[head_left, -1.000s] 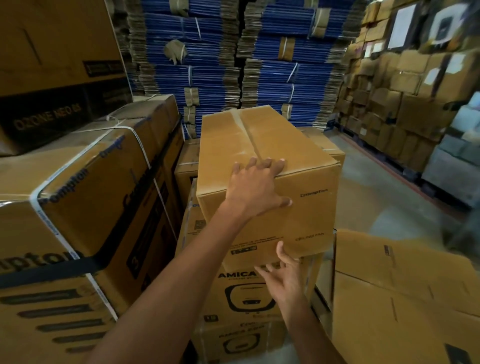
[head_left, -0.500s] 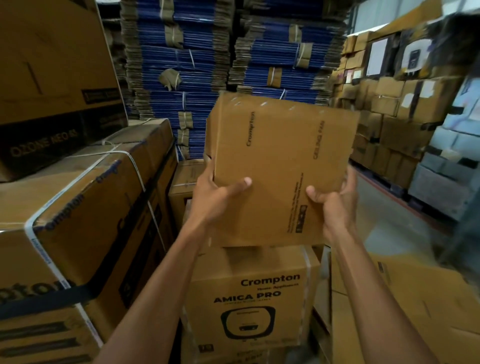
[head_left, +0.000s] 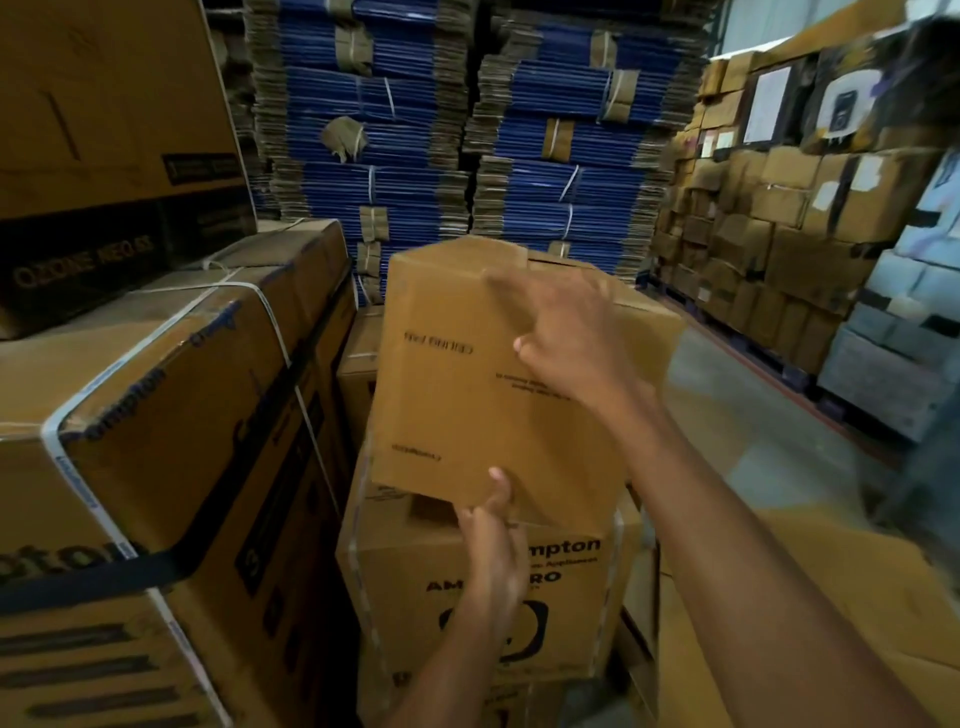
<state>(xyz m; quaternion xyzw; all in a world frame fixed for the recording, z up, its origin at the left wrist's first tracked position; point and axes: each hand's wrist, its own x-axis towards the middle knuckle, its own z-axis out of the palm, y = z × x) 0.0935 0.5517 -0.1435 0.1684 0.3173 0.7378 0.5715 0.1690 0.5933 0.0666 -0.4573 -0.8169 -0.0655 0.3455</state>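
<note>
Warehouse stock stands all around us.
On our left we see a large brown carton bound with white straps (head_left: 171, 415), with a black-banded brown carton (head_left: 104, 130) stacked above it. Ahead rise bundled stacks of flattened blue cardboard (head_left: 415, 130), to the right is a wall of small brown cartons (head_left: 769, 249), and low in the centre sits a printed brown Crompton carton (head_left: 571, 613).

- Left of the left grip (head_left: 491, 525): strapped carton stack (head_left: 171, 415) just beside the held box (head_left: 467, 374), with only a narrow dark gap between.
- Below: printed carton (head_left: 467, 597), directly under the box.
- Beyond the right grip (head_left: 566, 338): blue flat-pack bundles (head_left: 415, 130), near.
- Right: open floor (head_left: 753, 415), passable, with flattened cardboard (head_left: 779, 597) lying low and the carton wall (head_left: 779, 234) well apart.
</note>
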